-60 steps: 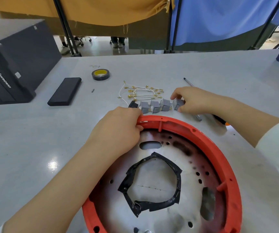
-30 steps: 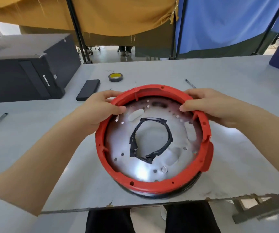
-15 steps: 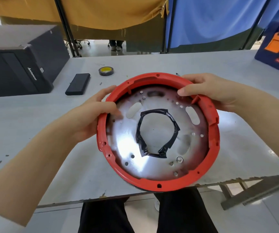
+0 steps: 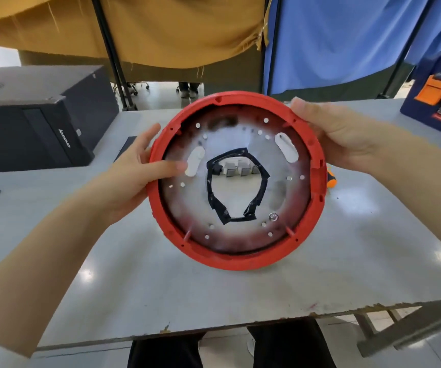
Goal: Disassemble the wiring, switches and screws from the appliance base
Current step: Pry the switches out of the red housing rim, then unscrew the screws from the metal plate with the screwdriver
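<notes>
holding the round appliance base [image 4: 236, 256] up on its edge, both hands grip its red rim. the left hand [image 4: 131, 176] has its thumb [image 4: 166, 166] pressed on the shiny inside plate and its fingers curled round the back of the rim. the right hand [image 4: 339, 134] curls round the top right of the rim, with its fingers behind it and out of sight. the base is lifted off the grey table [image 4: 161, 288], tipped so the inside faces the person.

the plate looks almost bare. it has many small holes, two long slots and a black taped ring [image 4: 236, 185] round the middle hole. one screw [image 4: 273, 216] shows low on the right of the plate. through the middle hole a few grey switches [image 4: 236, 170] show, lying on the table behind. an orange handle [image 4: 331, 179] peeks out past the right side of the rim.

this looks like a checking step, a look for anything left to take off. the next move probably calls for laying the base down flat and getting a tool to that last screw.

two seconds ago the base lay flat on the table and the right hand was touching the switches. now both hands hold the base up and more upright than half a second ago.
</notes>
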`<state>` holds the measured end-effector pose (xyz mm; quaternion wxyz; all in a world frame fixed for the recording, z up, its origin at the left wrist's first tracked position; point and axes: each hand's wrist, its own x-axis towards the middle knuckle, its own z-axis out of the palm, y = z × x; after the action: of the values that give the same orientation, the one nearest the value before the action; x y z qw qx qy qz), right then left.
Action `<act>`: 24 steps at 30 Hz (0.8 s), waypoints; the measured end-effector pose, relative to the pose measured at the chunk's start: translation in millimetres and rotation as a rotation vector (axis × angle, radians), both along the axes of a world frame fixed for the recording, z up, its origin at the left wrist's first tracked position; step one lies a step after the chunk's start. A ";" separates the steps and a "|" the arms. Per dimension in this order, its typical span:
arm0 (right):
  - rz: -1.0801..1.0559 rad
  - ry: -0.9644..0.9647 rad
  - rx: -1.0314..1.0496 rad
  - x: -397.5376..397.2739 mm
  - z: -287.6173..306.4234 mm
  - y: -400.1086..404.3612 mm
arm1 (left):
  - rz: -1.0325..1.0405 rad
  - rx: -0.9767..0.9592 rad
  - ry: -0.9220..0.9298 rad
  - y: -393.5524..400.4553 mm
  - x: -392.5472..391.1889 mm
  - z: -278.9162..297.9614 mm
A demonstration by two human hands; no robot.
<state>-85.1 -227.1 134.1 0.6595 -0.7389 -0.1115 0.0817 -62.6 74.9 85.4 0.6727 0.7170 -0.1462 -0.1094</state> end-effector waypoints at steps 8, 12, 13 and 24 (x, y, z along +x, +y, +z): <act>-0.402 -0.455 0.056 0.5 16.9 17.8 | 0.093 0.228 -0.011 -13.7 -3.8 24.7; -0.512 -0.680 0.025 -16.5 -11.1 32.2 | 0.256 -0.018 0.238 -24.1 -4.8 6.2; -0.509 -0.712 0.018 -23.0 -21.8 33.3 | 0.221 -0.069 0.360 -31.3 -11.0 2.5; -0.539 -0.840 -0.328 -75.5 -125.5 10.8 | 0.285 0.186 0.257 -43.4 -17.5 -47.3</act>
<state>-160.6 -216.3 8.6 0.4311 -0.8041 -0.1579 -0.3776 -80.1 31.5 38.0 0.6255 0.7696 0.0543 -0.1166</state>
